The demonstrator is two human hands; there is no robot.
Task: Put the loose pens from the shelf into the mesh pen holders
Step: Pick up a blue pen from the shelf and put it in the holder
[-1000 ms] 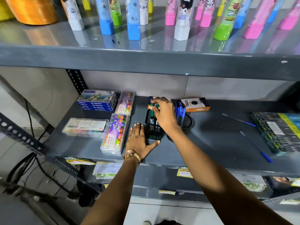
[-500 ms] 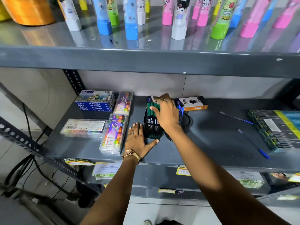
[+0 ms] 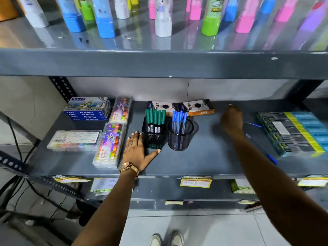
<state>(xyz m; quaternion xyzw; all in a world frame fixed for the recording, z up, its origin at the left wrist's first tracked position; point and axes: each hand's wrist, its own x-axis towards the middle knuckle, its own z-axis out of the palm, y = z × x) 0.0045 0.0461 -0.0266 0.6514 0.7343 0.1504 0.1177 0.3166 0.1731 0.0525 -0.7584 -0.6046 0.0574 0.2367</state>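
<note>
Your left hand (image 3: 137,151) flat, fingers spread, thumb against square black mesh holder (image 3: 153,137) at frame centre, your right hand (image 3: 232,121) outstretched right of centre, blurred, finger state unclear, beside thin blue pen (image 3: 253,124).

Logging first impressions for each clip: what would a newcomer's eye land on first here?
Two mesh holders at the middle shelf's centre: a square holder of green pens and a round holder of blue pens. The left hand lies flat against the square one, while the blurred right hand reaches toward two loose pens at right. Above, bright cartoon cases line the top shelf.
</note>
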